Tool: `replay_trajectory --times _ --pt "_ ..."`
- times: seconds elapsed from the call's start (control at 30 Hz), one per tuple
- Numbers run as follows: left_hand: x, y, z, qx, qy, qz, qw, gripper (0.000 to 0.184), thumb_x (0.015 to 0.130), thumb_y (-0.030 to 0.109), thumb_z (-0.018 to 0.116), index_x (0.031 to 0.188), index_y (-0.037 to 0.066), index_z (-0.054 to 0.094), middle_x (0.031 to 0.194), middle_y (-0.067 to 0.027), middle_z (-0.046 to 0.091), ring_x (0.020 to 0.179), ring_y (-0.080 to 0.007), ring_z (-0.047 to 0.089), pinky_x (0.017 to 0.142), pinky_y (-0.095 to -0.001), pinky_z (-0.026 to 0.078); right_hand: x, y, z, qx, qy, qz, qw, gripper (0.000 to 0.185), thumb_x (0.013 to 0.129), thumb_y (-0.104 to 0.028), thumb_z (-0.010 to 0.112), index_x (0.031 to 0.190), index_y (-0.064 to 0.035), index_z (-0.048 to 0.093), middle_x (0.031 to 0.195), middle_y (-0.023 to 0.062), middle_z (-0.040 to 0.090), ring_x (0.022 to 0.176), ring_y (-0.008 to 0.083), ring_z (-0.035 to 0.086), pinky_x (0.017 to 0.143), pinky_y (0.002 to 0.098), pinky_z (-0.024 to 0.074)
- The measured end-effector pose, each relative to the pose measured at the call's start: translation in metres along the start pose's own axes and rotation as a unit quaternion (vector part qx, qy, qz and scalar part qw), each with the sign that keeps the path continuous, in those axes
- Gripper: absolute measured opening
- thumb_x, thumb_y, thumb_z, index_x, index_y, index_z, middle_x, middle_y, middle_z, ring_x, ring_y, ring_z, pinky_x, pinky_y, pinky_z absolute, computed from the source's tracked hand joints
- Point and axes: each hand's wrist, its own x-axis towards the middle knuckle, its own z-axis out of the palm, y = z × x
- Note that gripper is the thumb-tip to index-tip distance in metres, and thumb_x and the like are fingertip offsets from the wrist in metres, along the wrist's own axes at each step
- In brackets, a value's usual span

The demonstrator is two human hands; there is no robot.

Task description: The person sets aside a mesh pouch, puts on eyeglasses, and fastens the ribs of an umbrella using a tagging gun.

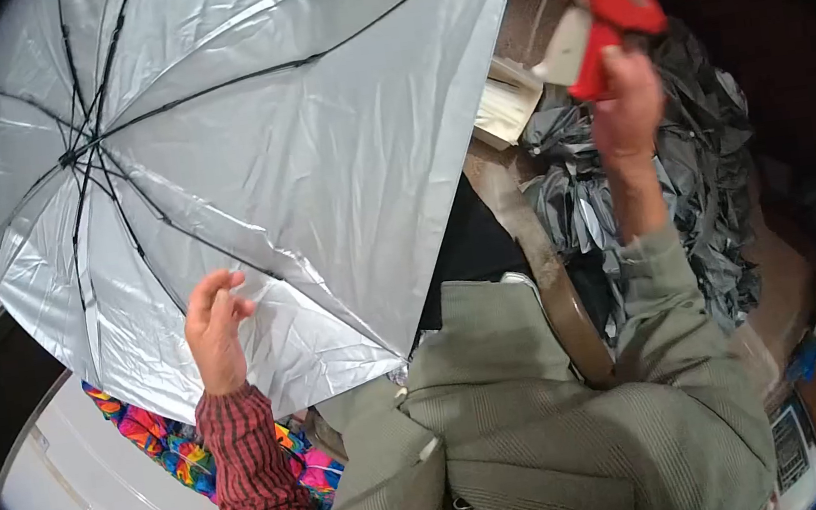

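Observation:
An opened umbrella (346, 151) with a silver inner side, black ribs and a central hub fills the upper left and middle. My left hand (218, 327) is raised in front of its lower part, fingers partly curled and apart, holding nothing that I can see. At the upper right, my right hand (627, 99) grips the handle of a red and white tool (606, 6), which is blurred and held away from the umbrella. The umbrella's lower corner lies near my lap.
A pile of crumpled dark grey and silver fabric (709, 160) lies at the right. Beside it stands a small open box (508, 102) with pale contents. Multicoloured fabric (151, 430) shows at the lower left. A brown curved edge (577, 321) runs beside my lap.

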Motion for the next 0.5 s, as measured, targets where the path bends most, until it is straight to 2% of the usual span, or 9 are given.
replay_trajectory --times 0.03,0.1,0.2,0.23,0.3,0.37,0.43,0.47,0.5 --pt "0.0 -0.001 0.001 -0.002 0.001 0.002 1.0 0.024 0.091 0.014 0.051 0.112 0.003 0.054 0.104 -0.009 0.06 0.073 -0.0113 0.055 0.067 -0.0247 0.045 0.0 -0.045 0.011 -0.095 -0.014 -0.116 0.989 0.022 0.084 -0.012 0.054 0.099 0.0046 0.057 0.094 0.0047 0.059 0.09 0.0128 0.055 0.076 0.0259 0.0449" --pt "-0.001 -0.006 0.003 -0.029 -0.032 0.019 0.999 0.025 0.091 0.014 0.052 0.113 0.002 0.054 0.104 -0.009 0.06 0.073 -0.0107 0.055 0.068 -0.0246 0.045 -0.004 -0.111 0.039 0.15 -0.072 0.002 0.986 0.025 0.085 -0.011 0.052 0.104 0.005 0.055 0.096 0.0075 0.06 0.087 0.0154 0.057 0.076 0.0256 0.0465" --pt "-0.006 -0.006 -0.001 -0.058 -0.044 0.042 0.996 0.025 0.09 0.014 0.053 0.113 0.002 0.053 0.104 -0.0088 0.061 0.073 -0.0104 0.055 0.068 -0.0245 0.045 -0.015 -0.16 0.088 -0.012 -0.265 -0.058 0.963 0.028 0.085 -0.018 0.053 0.103 0.0022 0.058 0.088 0.0084 0.062 0.075 0.0165 0.058 0.069 0.0294 0.0472" --pt "-0.01 -0.008 -0.002 -0.064 -0.047 0.046 0.996 0.025 0.09 0.014 0.053 0.113 0.002 0.053 0.104 -0.0086 0.061 0.074 -0.0103 0.055 0.069 -0.0245 0.045 -0.018 -0.168 0.107 -0.065 -0.332 -0.091 0.936 0.028 0.085 -0.02 0.053 0.101 0.002 0.059 0.083 0.0097 0.062 0.071 0.017 0.058 0.067 0.0307 0.0468" --pt "-0.017 -0.016 -0.004 -0.075 -0.053 0.045 0.995 0.026 0.09 0.014 0.053 0.113 0.002 0.053 0.104 -0.0085 0.061 0.074 -0.0102 0.055 0.069 -0.0245 0.046 -0.022 -0.152 0.152 -0.095 -0.421 -0.097 0.897 0.031 0.082 -0.024 0.054 0.092 0.0043 0.06 0.074 0.0143 0.06 0.064 0.0194 0.056 0.061 0.0329 0.0451" --pt "-0.018 -0.025 -0.007 -0.092 -0.049 0.047 0.993 0.026 0.09 0.014 0.053 0.113 0.002 0.053 0.104 -0.0084 0.061 0.073 -0.01 0.056 0.069 -0.0242 0.046 -0.034 -0.134 0.192 -0.154 -0.46 -0.098 0.869 0.03 0.08 -0.023 0.052 0.088 0.0053 0.059 0.067 0.0185 0.056 0.059 0.025 0.054 0.058 0.0349 0.0438" --pt "-0.026 -0.029 -0.009 -0.101 -0.05 0.041 0.993 0.026 0.09 0.014 0.053 0.113 0.002 0.053 0.104 -0.0084 0.061 0.073 -0.0099 0.056 0.069 -0.024 0.046 -0.039 -0.12 0.225 -0.197 -0.546 -0.004 0.814 0.03 0.08 -0.023 0.05 0.087 0.0049 0.059 0.066 0.0195 0.058 0.057 0.0289 0.055 0.057 0.0368 0.0443" --pt "-0.03 -0.028 -0.008 -0.104 -0.045 0.037 0.993 0.026 0.09 0.014 0.053 0.113 0.002 0.053 0.104 -0.0084 0.061 0.073 -0.01 0.056 0.069 -0.0239 0.046 -0.043 -0.119 0.235 -0.202 -0.542 0.004 0.816 0.03 0.08 -0.023 0.05 0.087 0.0049 0.059 0.066 0.0195 0.058 0.057 0.0289 0.055 0.057 0.0368 0.0443" --pt "-0.032 -0.027 -0.005 -0.108 -0.044 0.034 0.993 0.026 0.09 0.013 0.053 0.113 0.002 0.053 0.104 -0.0085 0.061 0.073 -0.01 0.056 0.069 -0.0237 0.046 -0.046 -0.117 0.242 -0.218 -0.559 -0.042 0.799 0.03 0.079 -0.023 0.051 0.087 0.0039 0.06 0.066 0.0199 0.058 0.058 0.029 0.057 0.058 0.0378 0.0446"
